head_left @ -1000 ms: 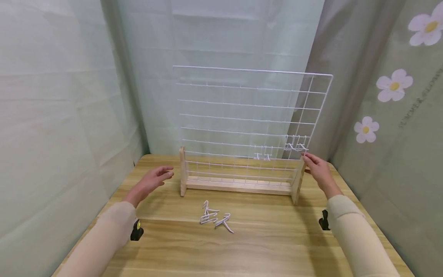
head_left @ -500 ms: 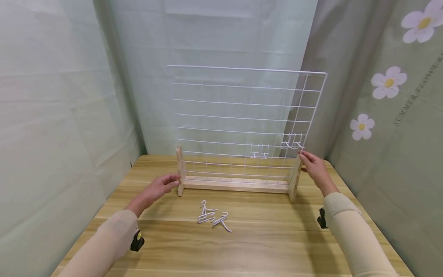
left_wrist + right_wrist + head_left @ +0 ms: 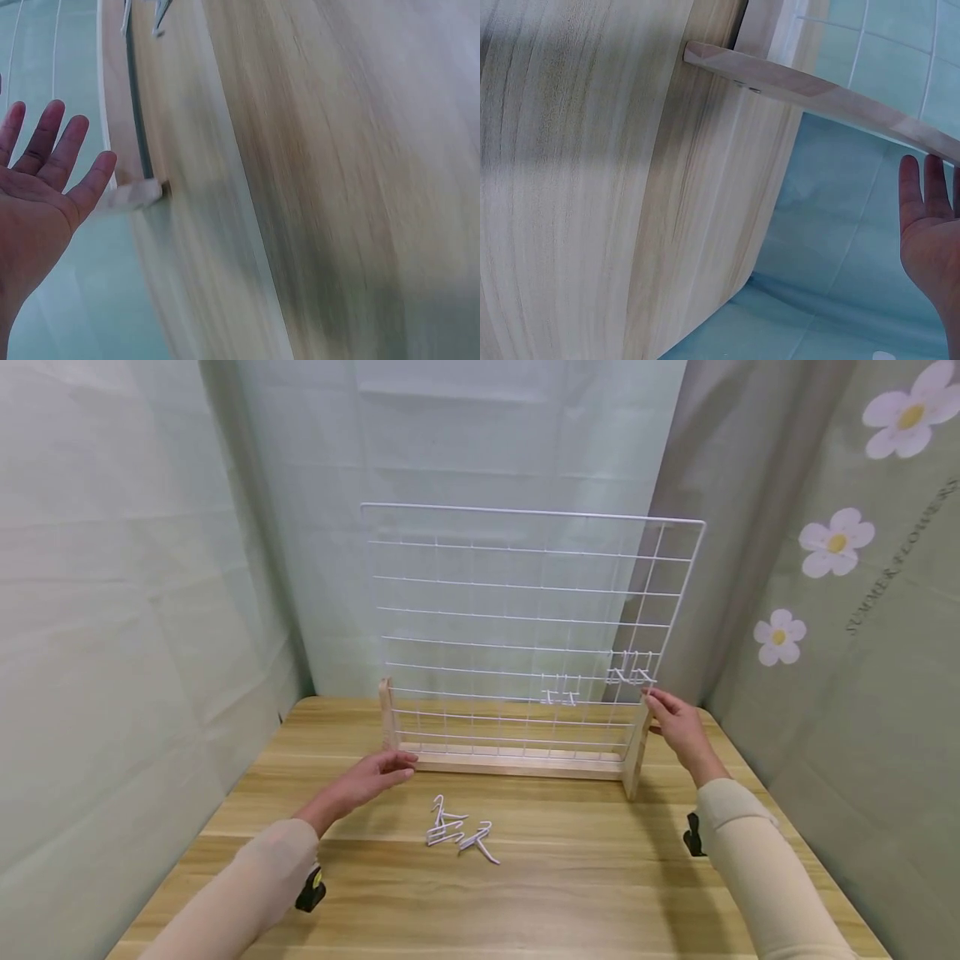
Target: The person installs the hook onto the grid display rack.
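Hooks [image 3: 474, 839] lie near the spread-out left hand [image 3: 369, 780]; the right hand [image 3: 682, 733] pinches the right side of the rack [image 3: 517, 764].

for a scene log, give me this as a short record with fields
left hand: fingers extended, by the left end of the wooden stand
right hand: fingertips at the top of the right upright
wire grid: white, set in the stand
hung hooks: white, two clusters, lower right of the grid
loose hooks: white, small group on the table, in front of the stand
backdrop: pale green curtain, white flowers at right
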A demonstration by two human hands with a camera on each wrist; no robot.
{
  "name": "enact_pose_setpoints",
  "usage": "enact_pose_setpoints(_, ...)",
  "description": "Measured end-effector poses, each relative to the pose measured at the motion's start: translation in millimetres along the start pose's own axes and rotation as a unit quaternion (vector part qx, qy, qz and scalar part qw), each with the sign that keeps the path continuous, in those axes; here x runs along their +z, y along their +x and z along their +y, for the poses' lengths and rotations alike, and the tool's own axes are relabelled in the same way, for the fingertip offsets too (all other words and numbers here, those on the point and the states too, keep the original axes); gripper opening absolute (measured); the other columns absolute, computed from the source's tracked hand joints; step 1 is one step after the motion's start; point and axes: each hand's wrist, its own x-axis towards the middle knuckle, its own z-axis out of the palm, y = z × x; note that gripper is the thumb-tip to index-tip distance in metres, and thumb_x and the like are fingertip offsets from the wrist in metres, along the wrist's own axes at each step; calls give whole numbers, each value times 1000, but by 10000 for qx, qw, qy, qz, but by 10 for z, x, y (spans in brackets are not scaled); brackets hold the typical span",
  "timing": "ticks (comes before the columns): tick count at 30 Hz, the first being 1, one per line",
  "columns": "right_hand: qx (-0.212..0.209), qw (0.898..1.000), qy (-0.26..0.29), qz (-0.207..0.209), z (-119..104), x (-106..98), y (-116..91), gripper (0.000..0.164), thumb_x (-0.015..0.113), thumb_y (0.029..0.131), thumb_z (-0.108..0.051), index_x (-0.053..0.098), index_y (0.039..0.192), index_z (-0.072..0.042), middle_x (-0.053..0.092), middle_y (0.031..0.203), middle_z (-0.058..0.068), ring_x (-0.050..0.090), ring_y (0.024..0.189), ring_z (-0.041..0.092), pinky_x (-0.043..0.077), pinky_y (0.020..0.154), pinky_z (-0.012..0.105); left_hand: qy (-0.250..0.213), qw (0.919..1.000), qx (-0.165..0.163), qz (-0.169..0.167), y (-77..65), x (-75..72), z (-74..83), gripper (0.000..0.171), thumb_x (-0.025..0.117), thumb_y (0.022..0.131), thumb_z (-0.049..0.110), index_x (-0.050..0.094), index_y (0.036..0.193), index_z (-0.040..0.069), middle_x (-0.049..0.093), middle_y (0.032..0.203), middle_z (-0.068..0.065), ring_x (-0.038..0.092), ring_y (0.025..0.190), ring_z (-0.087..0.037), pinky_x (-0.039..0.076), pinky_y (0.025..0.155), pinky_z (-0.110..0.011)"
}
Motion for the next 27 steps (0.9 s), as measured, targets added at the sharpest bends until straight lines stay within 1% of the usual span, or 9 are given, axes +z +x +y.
enact_pose_setpoints(3, 23, 10000, 34, 34, 3, 0, 1, 56, 43, 107, -36, 40, 149, 1, 39, 151, 25, 40, 134, 42, 38, 105, 58, 174, 9997, 105, -109, 50, 87, 28, 44, 58, 102, 26, 53, 135, -3, 58, 129, -21, 54, 118, -27, 44, 102, -47)
enact_pose_setpoints(6, 34, 10000, 2, 67, 12, 7, 5, 56, 43, 107, -37, 41, 149, 0, 40, 151, 24, 41, 133, 41, 39, 105, 57, 214, 9992, 213, -245, 96, 173, 57, 41, 59, 102, 23, 55, 132, -3, 58, 129, -22, 55, 118, -27, 45, 101, -46)
enact_pose_setpoints(8, 44, 9999, 1, 94, 17, 12, 8, 56, 44, 106, -37, 41, 149, 0, 41, 151, 23, 42, 133, 40, 40, 104, 56, 203, 9988, 290, -336, 125, 228, 76, 38, 60, 101, 22, 57, 130, -2, 59, 128, -22, 56, 118, -27, 46, 100, -45)
enact_pose_setpoints(13, -6, 9999, 40, 119, 20, 13, 13, 56, 44, 107, -35, 41, 148, 1, 41, 150, 24, 42, 133, 41, 40, 104, 56, 36, 9963, 588, -629, 169, 352, 112, 33, 60, 101, 17, 58, 127, -3, 58, 126, -27, 57, 117, -31, 48, 99, -42)
enact_pose_setpoints(17, -2, 9999, 33, 121, 17, 23, 15, 56, 43, 107, -36, 41, 148, 1, 41, 150, 24, 42, 133, 41, 40, 104, 56, 39, 9938, 741, -825, 180, 437, 137, 37, 60, 100, 16, 55, 129, -7, 58, 124, -29, 58, 116, -31, 49, 97, -38)
enact_pose_setpoints(21, 50, 9999, 80, 135, 14, 25, 8, 56, 44, 106, -36, 42, 149, 0, 41, 150, 24, 41, 133, 42, 40, 105, 57, 102, 9920, 793, -973, 185, 521, 171, 34, 61, 100, 15, 56, 127, -6, 60, 122, -27, 58, 114, -28, 50, 94, -35)
enact_pose_setpoints(23, 85, 9998, 109, 138, 18, 21, 6, 56, 45, 106, -37, 42, 149, -1, 40, 151, 24, 41, 134, 42, 39, 105, 57, 114, 9912, 820, -1028, 189, 563, 191, 32, 61, 99, 12, 57, 125, -6, 60, 121, -26, 58, 113, -29, 50, 94, -37)
enact_pose_setpoints(27, 92, 9998, 137, 125, 20, 14, -7, 57, 44, 106, -37, 40, 150, -1, 39, 151, 24, 39, 135, 42, 38, 106, 57, 296, 9908, 811, -1044, 198, 634, 224, 32, 62, 98, 12, 58, 126, -4, 61, 121, -25, 58, 114, -31, 49, 94, -39)
